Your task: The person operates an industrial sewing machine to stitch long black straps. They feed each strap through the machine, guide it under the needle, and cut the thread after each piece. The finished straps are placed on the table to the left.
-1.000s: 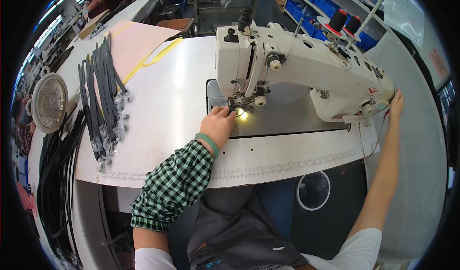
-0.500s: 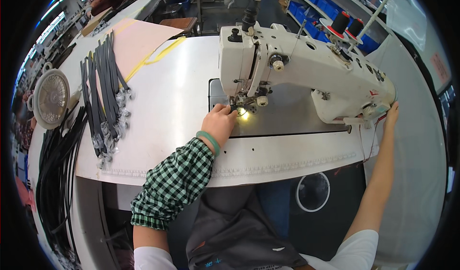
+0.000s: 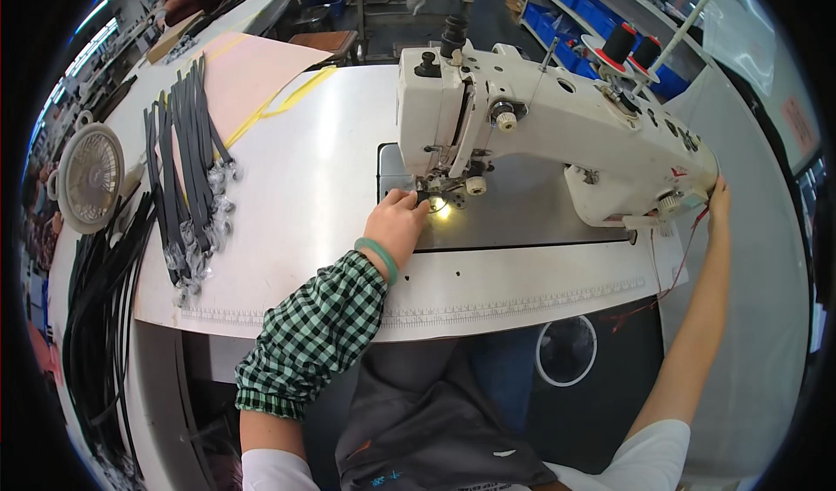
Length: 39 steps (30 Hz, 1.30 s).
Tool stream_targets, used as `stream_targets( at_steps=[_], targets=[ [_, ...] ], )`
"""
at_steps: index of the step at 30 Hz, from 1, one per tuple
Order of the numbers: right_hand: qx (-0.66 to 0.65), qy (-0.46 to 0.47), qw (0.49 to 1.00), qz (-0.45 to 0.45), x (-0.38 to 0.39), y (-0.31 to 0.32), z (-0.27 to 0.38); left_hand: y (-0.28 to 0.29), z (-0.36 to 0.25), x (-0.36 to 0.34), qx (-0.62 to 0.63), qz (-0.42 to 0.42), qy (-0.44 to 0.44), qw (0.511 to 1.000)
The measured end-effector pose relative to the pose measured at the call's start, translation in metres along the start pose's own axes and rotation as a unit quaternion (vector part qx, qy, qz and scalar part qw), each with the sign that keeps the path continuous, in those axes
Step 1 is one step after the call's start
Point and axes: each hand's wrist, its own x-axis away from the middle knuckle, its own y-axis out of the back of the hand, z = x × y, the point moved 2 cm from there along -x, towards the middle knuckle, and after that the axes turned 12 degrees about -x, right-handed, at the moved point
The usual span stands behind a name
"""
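Note:
A white industrial sewing machine [image 3: 557, 108] stands on the worktable. At its needle end, my left hand [image 3: 396, 224] is closed, thumb and fingers pinched on a small black piece [image 3: 423, 198] by the presser foot. Most of that piece is hidden by the fingers and the foot. A lit spot shows on the metal bed [image 3: 514, 221] just right of the fingertips. My right hand [image 3: 719, 202] reaches the machine's far right end, its fingers curled on the handwheel [image 3: 716, 167], of which only the edge shows. Red thread [image 3: 678, 275] hangs beside that hand.
On the table's left lie grey straps [image 3: 185, 160] with plastic-wrapped ends, beside pink sheet material [image 3: 261, 77]. Black straps [image 3: 96, 317] hang over the left edge near a round plastic basket [image 3: 92, 178]. Thread cones [image 3: 620, 43] stand behind the machine; a ruler strip [image 3: 522, 306] runs along the front edge.
My right hand has shifted slightly upward on the handwheel, and the red thread below it hangs differently. My left hand stays at the presser foot.

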Motion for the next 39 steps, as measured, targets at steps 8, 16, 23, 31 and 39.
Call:
stream_targets(
  at_steps=[8, 16, 23, 31, 39],
  targets=[
    [-0.09, 0.039, 0.993, -0.061, 0.006, -0.002, -0.04, 0.0, -0.002, -0.004, 0.011, 0.004, 0.0, 1.0],
    [0.047, 0.137, 0.986, -0.087, -0.002, 0.002, -0.019, -0.003, -0.001, -0.003, -0.024, 0.005, -0.015, 1.0],
    [0.128, 0.06, 0.99, -0.026, -0.018, 0.021, 0.011, -0.003, -0.003, -0.006, -0.009, 0.0, -0.019, 1.0],
    [-0.07, 0.08, 0.992, -0.063, 0.001, 0.013, -0.041, -0.006, -0.002, -0.008, -0.005, -0.005, -0.023, 1.0],
    [-0.086, 0.057, 0.994, -0.032, 0.004, 0.002, -0.03, -0.005, 0.0, -0.005, -0.04, 0.006, -0.021, 0.999]
  ],
)
